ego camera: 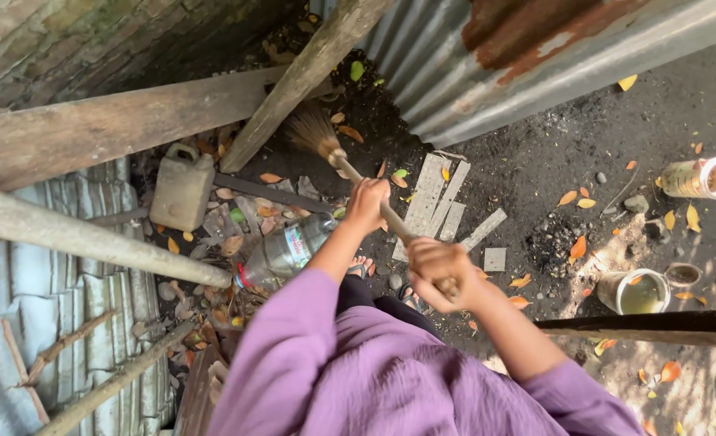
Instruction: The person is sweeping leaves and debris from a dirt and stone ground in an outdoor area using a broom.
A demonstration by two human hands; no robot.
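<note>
Dark littered ground (pixel 535 161) lies below rusty corrugated sheets (pixel 487 56). Both hands grip a broom (pixel 325 141) handle: left hand (pixel 366 203) farther along it, right hand (pixel 441 270) nearer, bristles far-left beside a plastic bottle (pixel 285 252).

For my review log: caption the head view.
Both hands, left and right, grip a broom over leaf-strewn ground.

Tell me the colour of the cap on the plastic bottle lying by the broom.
Red, on the clear plastic bottle; head view.
</note>
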